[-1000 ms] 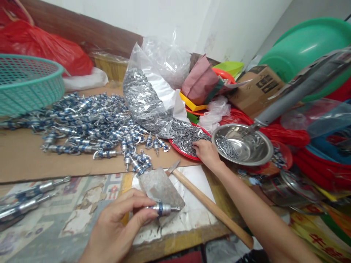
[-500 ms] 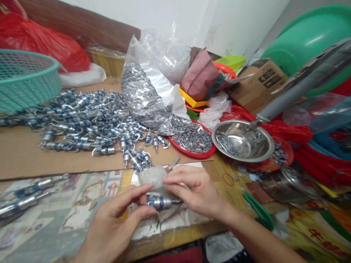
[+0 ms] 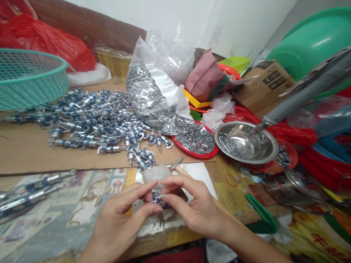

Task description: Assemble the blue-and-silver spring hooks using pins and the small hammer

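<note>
Between both hands is a small silver-and-blue metal fitting (image 3: pixel 157 198), mostly hidden by fingers. My left hand (image 3: pixel 123 215) is closed on its left end with thumb and index finger. My right hand (image 3: pixel 194 204) curls over the right end, its thumb and fingertips pressed to the fitting. Just beyond the fingertips sits a grey block (image 3: pixel 156 173) on white paper. A knife (image 3: pixel 175 164) with a pale handle lies right behind the hands.
A heap of similar fittings (image 3: pixel 90 117) covers the cardboard (image 3: pixel 24 153). Behind stands a clear bag of metal pieces (image 3: pixel 148 98). A red plate of small clips (image 3: pixel 194 138) and a steel bowl (image 3: pixel 255 146) are at right, with a grey-handled tool (image 3: pixel 296 98) leaning over the bowl.
My right hand has moved left along the fitting, from its thin right end to its body. The fitting is now more hidden. The view has shifted slightly.
</note>
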Action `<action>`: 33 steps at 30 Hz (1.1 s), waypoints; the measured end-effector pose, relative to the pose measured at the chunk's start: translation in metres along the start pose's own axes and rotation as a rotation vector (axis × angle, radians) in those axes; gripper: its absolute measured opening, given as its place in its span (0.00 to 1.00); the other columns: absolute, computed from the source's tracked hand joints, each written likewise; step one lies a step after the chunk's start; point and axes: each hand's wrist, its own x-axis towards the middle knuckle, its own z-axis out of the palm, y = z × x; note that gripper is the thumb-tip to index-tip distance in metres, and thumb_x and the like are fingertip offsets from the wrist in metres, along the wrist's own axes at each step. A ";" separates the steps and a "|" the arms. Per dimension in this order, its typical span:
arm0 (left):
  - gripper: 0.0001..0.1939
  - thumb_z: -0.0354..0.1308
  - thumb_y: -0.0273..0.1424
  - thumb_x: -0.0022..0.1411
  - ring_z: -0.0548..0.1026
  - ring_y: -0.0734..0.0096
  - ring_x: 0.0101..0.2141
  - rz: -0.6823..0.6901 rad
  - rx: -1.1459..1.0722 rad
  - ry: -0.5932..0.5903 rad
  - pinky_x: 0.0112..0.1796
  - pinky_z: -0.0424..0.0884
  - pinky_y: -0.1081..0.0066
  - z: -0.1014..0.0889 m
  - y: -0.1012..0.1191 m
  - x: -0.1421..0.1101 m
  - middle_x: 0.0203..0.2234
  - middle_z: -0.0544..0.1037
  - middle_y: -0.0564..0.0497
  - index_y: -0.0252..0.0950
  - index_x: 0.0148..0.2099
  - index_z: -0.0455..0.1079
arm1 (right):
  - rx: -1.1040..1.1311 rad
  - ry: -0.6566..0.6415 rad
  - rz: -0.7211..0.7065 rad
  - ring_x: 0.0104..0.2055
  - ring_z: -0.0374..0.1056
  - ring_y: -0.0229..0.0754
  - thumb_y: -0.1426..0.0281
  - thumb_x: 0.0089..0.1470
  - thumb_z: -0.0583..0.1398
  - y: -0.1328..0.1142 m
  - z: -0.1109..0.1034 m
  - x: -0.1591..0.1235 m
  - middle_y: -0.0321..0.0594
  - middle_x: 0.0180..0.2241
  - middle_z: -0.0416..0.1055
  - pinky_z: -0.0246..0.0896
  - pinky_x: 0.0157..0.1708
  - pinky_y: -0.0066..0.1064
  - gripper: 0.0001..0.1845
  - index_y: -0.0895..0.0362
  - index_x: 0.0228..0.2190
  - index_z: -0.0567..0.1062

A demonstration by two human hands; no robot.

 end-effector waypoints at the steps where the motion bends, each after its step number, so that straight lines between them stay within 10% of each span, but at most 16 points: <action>1: 0.16 0.65 0.26 0.45 0.77 0.72 0.24 0.003 -0.012 -0.024 0.30 0.72 0.77 0.000 0.001 0.001 0.21 0.81 0.57 0.48 0.38 0.79 | -0.017 0.004 -0.013 0.29 0.71 0.35 0.81 0.50 0.59 0.000 0.000 -0.001 0.39 0.29 0.75 0.67 0.31 0.22 0.13 0.60 0.39 0.74; 15: 0.05 0.61 0.31 0.54 0.76 0.69 0.33 -0.018 0.048 -0.113 0.35 0.69 0.78 -0.012 0.014 -0.003 0.28 0.78 0.55 0.47 0.31 0.77 | -0.431 -0.047 -0.519 0.36 0.73 0.42 0.77 0.57 0.54 0.006 -0.007 -0.014 0.49 0.36 0.77 0.70 0.33 0.30 0.08 0.59 0.36 0.73; 22: 0.04 0.64 0.36 0.49 0.80 0.63 0.31 -0.208 -0.091 -0.113 0.34 0.74 0.75 -0.013 0.017 -0.005 0.27 0.83 0.53 0.46 0.28 0.80 | -0.055 0.034 -0.249 0.36 0.74 0.40 0.77 0.51 0.62 0.002 0.002 -0.012 0.46 0.34 0.77 0.71 0.36 0.27 0.07 0.57 0.35 0.77; 27: 0.27 0.71 0.41 0.36 0.80 0.59 0.37 -0.525 -0.476 0.041 0.38 0.76 0.70 -0.001 0.017 -0.021 0.36 0.83 0.54 0.48 0.43 0.76 | 0.066 0.046 0.015 0.28 0.73 0.39 0.71 0.47 0.66 -0.003 0.004 -0.013 0.41 0.26 0.77 0.69 0.28 0.26 0.04 0.57 0.29 0.80; 31: 0.28 0.70 0.40 0.42 0.79 0.62 0.37 -0.597 -0.517 0.005 0.40 0.75 0.71 0.004 0.017 -0.019 0.32 0.83 0.55 0.46 0.48 0.72 | -0.405 -0.209 0.171 0.36 0.73 0.35 0.69 0.53 0.62 0.017 -0.030 0.013 0.36 0.33 0.78 0.68 0.37 0.23 0.05 0.54 0.33 0.80; 33: 0.30 0.68 0.40 0.44 0.79 0.64 0.35 -0.612 -0.525 -0.043 0.39 0.75 0.71 0.001 0.014 -0.015 0.30 0.82 0.54 0.45 0.51 0.69 | -0.830 -0.096 0.359 0.45 0.70 0.37 0.72 0.58 0.57 0.041 -0.056 0.035 0.38 0.42 0.75 0.64 0.46 0.27 0.10 0.53 0.39 0.77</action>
